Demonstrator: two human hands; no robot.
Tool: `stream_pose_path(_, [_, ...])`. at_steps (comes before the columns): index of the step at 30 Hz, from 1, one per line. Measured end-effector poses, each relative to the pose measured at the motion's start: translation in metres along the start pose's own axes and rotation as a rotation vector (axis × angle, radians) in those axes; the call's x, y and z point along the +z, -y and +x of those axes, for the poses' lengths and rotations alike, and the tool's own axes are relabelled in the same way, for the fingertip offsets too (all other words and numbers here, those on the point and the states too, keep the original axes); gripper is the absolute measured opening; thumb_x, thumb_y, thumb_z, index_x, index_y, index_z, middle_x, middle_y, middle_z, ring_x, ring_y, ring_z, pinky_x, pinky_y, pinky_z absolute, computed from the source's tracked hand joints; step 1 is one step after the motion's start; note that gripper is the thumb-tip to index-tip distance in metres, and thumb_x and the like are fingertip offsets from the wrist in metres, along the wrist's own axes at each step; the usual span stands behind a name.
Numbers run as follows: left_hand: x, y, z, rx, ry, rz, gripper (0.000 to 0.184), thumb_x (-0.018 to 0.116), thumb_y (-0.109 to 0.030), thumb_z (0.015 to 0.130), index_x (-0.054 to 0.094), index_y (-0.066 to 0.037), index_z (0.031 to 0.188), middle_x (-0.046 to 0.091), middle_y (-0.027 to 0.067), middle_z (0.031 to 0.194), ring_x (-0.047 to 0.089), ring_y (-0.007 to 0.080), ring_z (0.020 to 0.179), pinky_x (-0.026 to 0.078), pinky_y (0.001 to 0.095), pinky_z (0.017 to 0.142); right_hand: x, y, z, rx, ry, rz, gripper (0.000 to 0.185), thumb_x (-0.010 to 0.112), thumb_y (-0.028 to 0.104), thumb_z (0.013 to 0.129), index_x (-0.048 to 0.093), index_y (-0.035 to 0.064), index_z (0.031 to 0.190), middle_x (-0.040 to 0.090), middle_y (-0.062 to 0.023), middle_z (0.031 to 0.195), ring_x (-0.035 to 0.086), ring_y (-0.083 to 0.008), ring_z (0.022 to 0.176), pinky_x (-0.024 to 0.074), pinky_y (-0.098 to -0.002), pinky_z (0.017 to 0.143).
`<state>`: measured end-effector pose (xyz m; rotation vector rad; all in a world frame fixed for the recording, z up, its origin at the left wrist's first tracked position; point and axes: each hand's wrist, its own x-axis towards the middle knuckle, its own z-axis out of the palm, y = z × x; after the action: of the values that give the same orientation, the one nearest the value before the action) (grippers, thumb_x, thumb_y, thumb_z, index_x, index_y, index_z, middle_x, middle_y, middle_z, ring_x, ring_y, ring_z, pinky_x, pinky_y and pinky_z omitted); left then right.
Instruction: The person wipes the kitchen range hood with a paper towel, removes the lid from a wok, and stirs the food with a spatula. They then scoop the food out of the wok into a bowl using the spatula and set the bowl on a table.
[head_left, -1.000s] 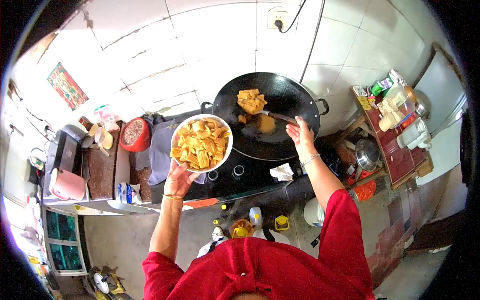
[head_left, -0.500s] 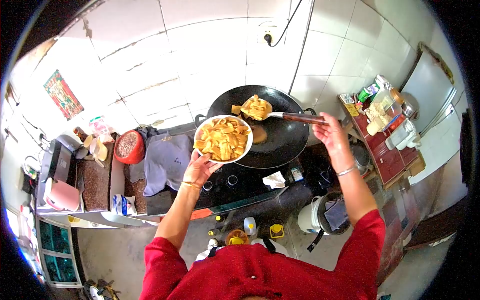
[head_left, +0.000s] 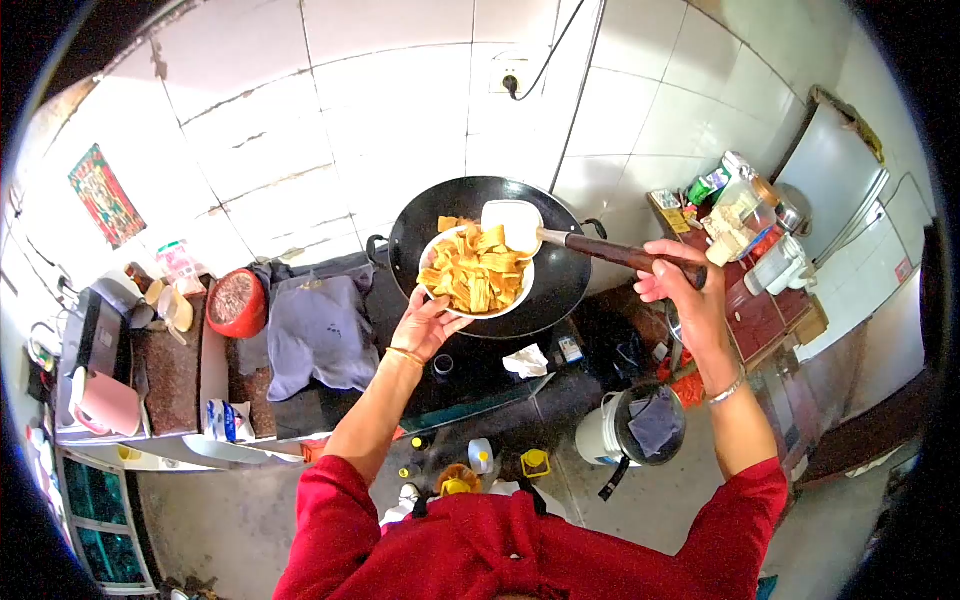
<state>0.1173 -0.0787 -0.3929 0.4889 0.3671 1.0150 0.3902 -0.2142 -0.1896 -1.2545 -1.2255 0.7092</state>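
Observation:
My left hand (head_left: 430,325) grips the near-left rim of a white bowl (head_left: 529,284), its thumb over the edge. Golden-yellow food strips (head_left: 475,272) heap up in the bowl, which is held over the front of a large black wok (head_left: 568,268). In my right hand (head_left: 685,280) is the dark wooden handle of a wok spatula (head_left: 512,222). Its metal head is tilted at the bowl's far right edge, with its visible face bare. Some strips show past the bowl's far left rim; whether they lie in the bowl or the wok I cannot tell.
A dark stove (head_left: 480,375) supports the wok, with a crumpled white tissue (head_left: 526,361) on its front. To the left are a grey cloth (head_left: 322,325) and a red container (head_left: 236,303). A white bucket (head_left: 600,433) stands below; a side table (head_left: 760,318) holds jars at right.
The spatula head, earlier loaded with strips above the wok, is now bare and turned at the bowl. The bowl has shifted right relative to the wok. My right hand has drawn back to the right.

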Motion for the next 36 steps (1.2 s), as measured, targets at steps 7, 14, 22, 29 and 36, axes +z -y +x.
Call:
stream_pose_path(7, [-0.007, 0.001, -0.001, 0.012, 0.046, -0.049, 0.051, 0.053, 0.001, 0.079, 0.032, -0.017, 0.122, 0.050, 0.0131, 0.113, 0.056, 0.0313, 0.096, 0.048, 0.0498, 0.079, -0.002, 0.017, -0.029, -0.540, 0.179, -0.523, 0.022, 0.061, -0.003, 0.068, 0.059, 0.0021, 0.090, 0.060, -0.0085, 0.081, 0.059, -0.0174, 0.072, 0.0462, -0.0275, 0.063])
stream_pose_path(14, [-0.007, -0.001, -0.005, 0.009, 0.030, -0.031, 0.052, 0.053, 0.003, 0.078, 0.032, -0.016, 0.122, 0.051, 0.0125, 0.113, 0.056, 0.0316, 0.096, 0.049, 0.0492, 0.077, 0.012, 0.016, -0.034, -0.764, 0.349, -0.702, 0.033, 0.064, -0.001, 0.067, 0.056, 0.0063, 0.098, 0.053, -0.0092, 0.085, 0.056, -0.0222, 0.069, 0.0473, -0.0307, 0.060])
stream_pose_path(22, [0.000, 0.000, -0.009, 0.003, 0.078, 0.009, 0.055, 0.055, -0.001, 0.078, 0.032, -0.015, 0.125, 0.049, 0.0102, 0.117, 0.055, 0.0297, 0.099, 0.050, 0.0454, 0.079, 0.035, -0.012, -0.024, -0.979, 0.600, -0.870, 0.037, 0.065, 0.003, 0.063, 0.052, 0.0049, 0.097, 0.043, -0.0083, 0.082, 0.050, -0.0207, 0.073, 0.0476, -0.0298, 0.060])
stream_pose_path(29, [-0.005, 0.002, -0.005, -0.032, 0.054, -0.067, 0.050, 0.052, 0.004, 0.078, 0.036, -0.017, 0.120, 0.052, 0.0132, 0.112, 0.055, 0.0330, 0.098, 0.049, 0.0507, 0.077, 0.034, -0.012, -0.039, -0.943, 0.750, -0.957, 0.040, 0.063, 0.000, 0.061, 0.051, 0.0049, 0.099, 0.044, -0.0118, 0.086, 0.050, -0.0233, 0.075, 0.0472, -0.0304, 0.063])
stream_pose_path(36, [-0.005, 0.002, -0.007, -0.012, 0.072, 0.021, 0.056, 0.056, -0.003, 0.078, 0.030, -0.016, 0.126, 0.049, 0.0096, 0.117, 0.056, 0.0271, 0.097, 0.052, 0.0429, 0.076, 0.022, 0.002, -0.032, -0.930, 0.583, -0.916, 0.035, 0.064, 0.002, 0.065, 0.052, 0.0051, 0.098, 0.044, -0.0091, 0.084, 0.051, -0.0227, 0.076, 0.0475, -0.0307, 0.064])
